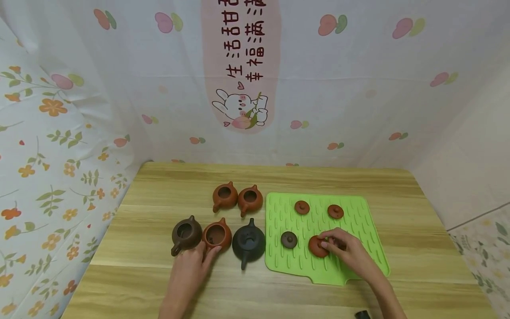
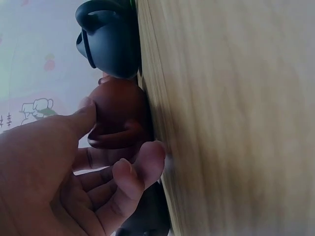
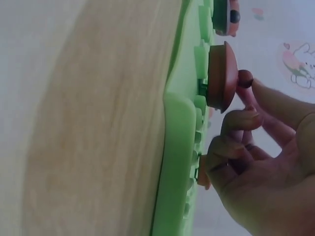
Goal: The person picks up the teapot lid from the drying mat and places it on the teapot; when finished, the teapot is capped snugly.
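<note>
With thumb and fingers, my left hand (image 1: 190, 268) grips an uncovered reddish-brown teapot (image 1: 226, 238) on the table. The left wrist view shows the thumb on the side of that teapot (image 2: 120, 104) and fingers near its handle (image 2: 110, 141). Over the green mat, my right hand (image 1: 348, 250) pinches the knob of a red teapot lid (image 1: 316, 249). Seen from the right wrist, the lid (image 3: 227, 81) is upright on its flange, close over the mat, thumb and a finger at its round knob (image 3: 245, 78).
A dark brown open teapot (image 1: 193, 232) and a black lidded teapot (image 1: 249, 246) flank the held one. Two orange-brown open teapots (image 1: 223, 204) stand behind. On the green mat (image 1: 358, 208) lie a dark brown lid (image 1: 288, 240) and two reddish lids (image 1: 302, 207). A black object (image 1: 362, 314) lies at the front edge.
</note>
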The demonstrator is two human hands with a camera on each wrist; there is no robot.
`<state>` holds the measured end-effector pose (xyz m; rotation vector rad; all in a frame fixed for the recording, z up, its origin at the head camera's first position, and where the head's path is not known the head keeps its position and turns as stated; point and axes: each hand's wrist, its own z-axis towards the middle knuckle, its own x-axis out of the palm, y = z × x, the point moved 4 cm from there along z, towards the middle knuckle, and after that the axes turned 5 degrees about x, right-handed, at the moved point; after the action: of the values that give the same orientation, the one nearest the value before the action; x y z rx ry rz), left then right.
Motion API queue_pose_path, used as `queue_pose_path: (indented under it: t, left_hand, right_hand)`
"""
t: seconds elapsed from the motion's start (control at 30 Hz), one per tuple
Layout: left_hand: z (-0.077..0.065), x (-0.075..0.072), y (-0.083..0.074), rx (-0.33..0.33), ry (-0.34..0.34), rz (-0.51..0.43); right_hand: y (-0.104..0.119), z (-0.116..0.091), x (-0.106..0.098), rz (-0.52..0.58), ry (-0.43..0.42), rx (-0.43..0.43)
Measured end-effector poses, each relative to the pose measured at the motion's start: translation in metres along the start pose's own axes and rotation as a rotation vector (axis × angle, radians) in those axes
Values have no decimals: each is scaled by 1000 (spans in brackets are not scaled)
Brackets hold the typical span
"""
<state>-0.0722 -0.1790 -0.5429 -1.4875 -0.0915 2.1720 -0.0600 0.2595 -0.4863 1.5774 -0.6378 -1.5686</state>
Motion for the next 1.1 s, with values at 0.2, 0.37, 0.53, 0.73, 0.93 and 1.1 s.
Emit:
queue_pose_path:
  t: [0.2, 0.37, 0.53, 0.73, 0.93, 1.1]
  left_hand:
    - [-3, -1, 0, 29, 1, 8]
    - [-5, 3, 1, 33, 43, 45]
    - [-3, -4, -5, 10, 66, 31]
    - [-6, 4, 1, -8, 71, 43]
    - [-3, 1, -2, 11, 56, 49]
    - [-2, 0, -3, 5, 65, 49]
  right_hand:
    - [-1, 1, 0, 45, 98, -40]
    - [-2, 0, 1, 66, 106, -21]
    - [-4, 1, 2, 101, 104, 22]
    - [-5, 4, 2, 109, 81, 20]
    - [-3, 5, 2, 108, 49, 22]
    - [1, 7, 2, 105, 40, 86]
